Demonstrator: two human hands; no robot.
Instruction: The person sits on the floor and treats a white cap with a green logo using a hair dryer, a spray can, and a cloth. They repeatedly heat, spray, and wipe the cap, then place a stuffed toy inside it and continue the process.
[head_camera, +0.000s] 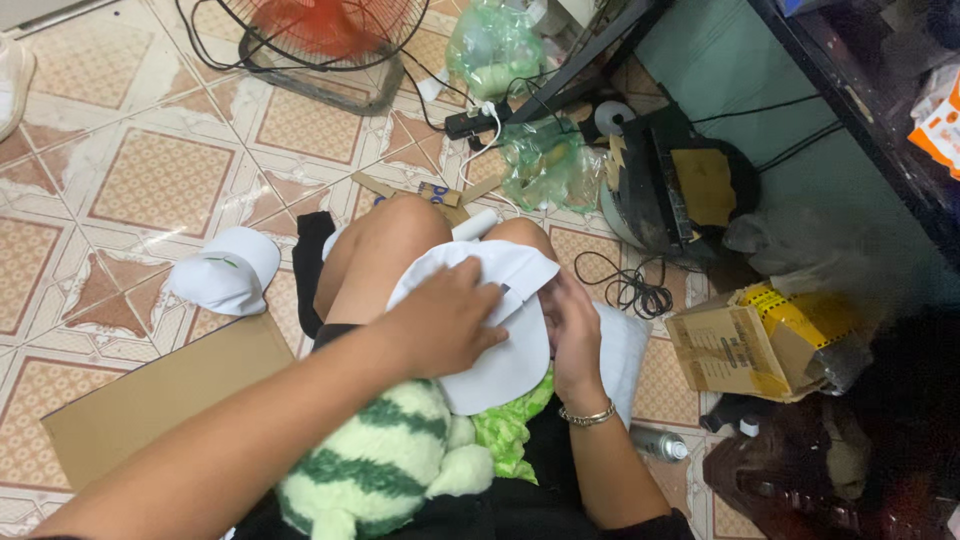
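We see a white fabric cap (505, 340) lying across the person's bare knees, brim toward the body, above a green-and-white striped plush toy (385, 462) that sits in the lap. The left hand (445, 322) lies flat on top of the cap, fingers spread and pressing down on the fabric; its grip is not closed around anything, only resting on the cloth. The right hand (572, 335) is at the cap's right edge, fingers curled against the side of it and partly tucked beneath, so we cannot tell whether its grip is closed on the fabric or merely touching it. A thin metal bracelet (588, 415) circles the right wrist.

On the patterned tile floor (150, 180) to the left, well apart from the knees, lies a second white cap (225, 270), and near it a flat sheet of brown cardboard (150, 395). A crumpled brown cardboard box with yellow tape (765, 340) stands to the right, with a coiled black cable (625, 285) between it and the knees. A small silver spray can (660, 443) lies on the floor just beside the right forearm. At the top, a wire-caged floor fan (320, 40) stands near clear green plastic bags (495, 45).
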